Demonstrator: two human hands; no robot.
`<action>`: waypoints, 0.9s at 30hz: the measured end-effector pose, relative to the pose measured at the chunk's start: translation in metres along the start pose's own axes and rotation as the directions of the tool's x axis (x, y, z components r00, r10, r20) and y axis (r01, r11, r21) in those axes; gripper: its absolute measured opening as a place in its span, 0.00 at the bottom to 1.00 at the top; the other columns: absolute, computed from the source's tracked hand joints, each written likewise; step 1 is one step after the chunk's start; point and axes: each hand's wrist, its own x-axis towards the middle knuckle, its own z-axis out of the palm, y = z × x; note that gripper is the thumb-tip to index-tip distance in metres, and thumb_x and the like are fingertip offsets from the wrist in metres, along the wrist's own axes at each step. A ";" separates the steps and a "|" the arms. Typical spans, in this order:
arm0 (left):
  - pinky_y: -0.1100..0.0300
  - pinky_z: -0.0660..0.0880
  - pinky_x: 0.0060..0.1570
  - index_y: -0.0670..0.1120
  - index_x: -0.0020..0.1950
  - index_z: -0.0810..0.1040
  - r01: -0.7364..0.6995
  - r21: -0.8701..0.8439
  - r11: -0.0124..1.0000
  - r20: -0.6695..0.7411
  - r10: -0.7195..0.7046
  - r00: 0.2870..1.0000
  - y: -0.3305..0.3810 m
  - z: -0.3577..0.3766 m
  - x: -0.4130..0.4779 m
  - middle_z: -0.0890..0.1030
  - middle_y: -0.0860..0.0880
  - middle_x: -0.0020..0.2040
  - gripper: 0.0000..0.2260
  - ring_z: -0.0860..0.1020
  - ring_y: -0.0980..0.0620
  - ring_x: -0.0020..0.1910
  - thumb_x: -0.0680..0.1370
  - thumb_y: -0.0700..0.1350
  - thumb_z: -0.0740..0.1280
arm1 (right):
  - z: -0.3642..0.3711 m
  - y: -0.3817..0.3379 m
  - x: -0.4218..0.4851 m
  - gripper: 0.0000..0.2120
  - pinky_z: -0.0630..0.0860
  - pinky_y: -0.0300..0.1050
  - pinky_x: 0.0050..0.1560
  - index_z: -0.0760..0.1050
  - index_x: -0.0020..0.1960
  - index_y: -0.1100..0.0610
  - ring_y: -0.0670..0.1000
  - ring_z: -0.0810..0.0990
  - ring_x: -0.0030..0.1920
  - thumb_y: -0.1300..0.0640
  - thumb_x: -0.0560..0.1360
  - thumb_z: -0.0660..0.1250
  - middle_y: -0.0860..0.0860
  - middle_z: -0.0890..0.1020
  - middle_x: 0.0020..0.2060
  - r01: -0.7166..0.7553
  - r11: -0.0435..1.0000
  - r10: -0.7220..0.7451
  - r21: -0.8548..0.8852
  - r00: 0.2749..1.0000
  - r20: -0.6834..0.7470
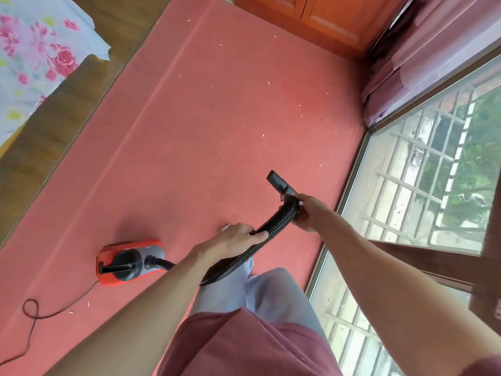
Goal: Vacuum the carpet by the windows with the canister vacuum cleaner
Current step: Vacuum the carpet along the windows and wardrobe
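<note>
One black hose runs between both hands. The right hand grips its end just behind the nozzle, and the left hand curls round its middle. One red canister vacuum sits on the pink carpet to their left, its cord trailing. Pale specks dot the carpet near its window edge.

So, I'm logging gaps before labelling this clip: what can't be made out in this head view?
All in the head view:
1. Whether the nozzle touches the carpet: the overhead angle hides its height.
2. The hose between canister and left hand: partly covered by the left forearm.
3. The power cord: cut off by the left edge, plug unseen.
4. The canister's switch: too small to read.
</note>
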 end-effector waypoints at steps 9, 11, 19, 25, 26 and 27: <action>0.51 0.77 0.46 0.43 0.43 0.75 0.130 0.083 0.988 -0.101 -0.121 0.987 -0.007 -0.007 0.054 0.84 0.40 0.43 0.26 0.83 0.40 0.43 0.77 0.66 0.56 | 0.019 0.004 0.097 0.10 0.80 0.45 0.33 0.72 0.58 0.63 0.55 0.78 0.38 0.59 0.80 0.62 0.58 0.77 0.40 -0.023 0.997 0.027 0.074 0.998 -0.051; 0.51 0.77 0.45 0.43 0.43 0.75 0.164 0.096 0.982 -0.129 -0.151 0.980 -0.009 -0.010 0.069 0.84 0.40 0.42 0.28 0.83 0.40 0.42 0.74 0.67 0.54 | 0.024 0.006 0.119 0.11 0.79 0.45 0.33 0.73 0.59 0.64 0.55 0.79 0.37 0.59 0.79 0.64 0.57 0.78 0.40 -0.019 0.997 0.025 0.071 0.996 -0.084; 0.50 0.80 0.46 0.41 0.44 0.77 0.299 0.042 0.953 -0.117 -0.293 0.949 -0.016 -0.018 0.123 0.85 0.42 0.36 0.29 0.84 0.42 0.36 0.74 0.67 0.54 | 0.030 0.005 0.190 0.15 0.79 0.49 0.34 0.75 0.59 0.64 0.58 0.82 0.41 0.58 0.75 0.69 0.60 0.81 0.43 -0.067 0.998 0.065 -0.012 0.985 -0.162; 0.47 0.81 0.48 0.43 0.45 0.76 0.308 0.029 0.951 -0.127 -0.302 0.945 -0.014 -0.020 0.146 0.84 0.43 0.39 0.29 0.83 0.42 0.37 0.72 0.69 0.56 | 0.028 -0.005 0.209 0.16 0.79 0.48 0.35 0.74 0.61 0.66 0.59 0.83 0.44 0.58 0.77 0.67 0.59 0.82 0.45 -0.057 0.998 0.050 -0.033 0.983 -0.175; 0.46 0.81 0.49 0.43 0.45 0.77 0.298 0.014 0.955 -0.114 -0.294 0.949 -0.011 -0.020 0.149 0.84 0.42 0.39 0.29 0.84 0.42 0.37 0.71 0.69 0.56 | 0.027 -0.008 0.212 0.17 0.80 0.49 0.38 0.74 0.61 0.66 0.60 0.82 0.47 0.58 0.76 0.68 0.60 0.81 0.47 -0.046 0.999 0.042 -0.021 0.985 -0.168; 0.46 0.81 0.49 0.42 0.44 0.77 0.291 -0.002 0.957 -0.100 -0.290 0.952 -0.007 -0.020 0.150 0.84 0.42 0.39 0.29 0.84 0.41 0.38 0.71 0.69 0.56 | 0.028 -0.013 0.210 0.17 0.81 0.51 0.40 0.74 0.62 0.66 0.61 0.82 0.48 0.58 0.76 0.68 0.61 0.81 0.48 -0.041 0.999 0.037 -0.018 0.985 -0.170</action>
